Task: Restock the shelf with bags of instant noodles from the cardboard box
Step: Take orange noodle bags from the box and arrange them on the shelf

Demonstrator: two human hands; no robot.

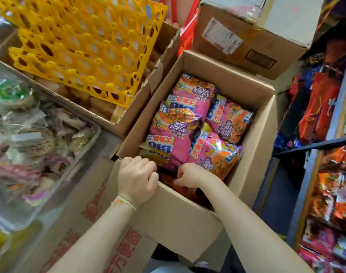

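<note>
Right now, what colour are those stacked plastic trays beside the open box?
Bright yellow trays, seen clearly in the head view.

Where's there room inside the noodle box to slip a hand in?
Crowded: pink bags fill most of the box. Free: the dark gap along the near wall, between left hand gripping the rim and right hand reaching in.

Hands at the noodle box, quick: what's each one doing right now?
Left hand: fingers curled over the cardboard box near rim, gripping it.
Right hand: inside the box, fingers on an orange noodle bag; grip unclear.
</note>
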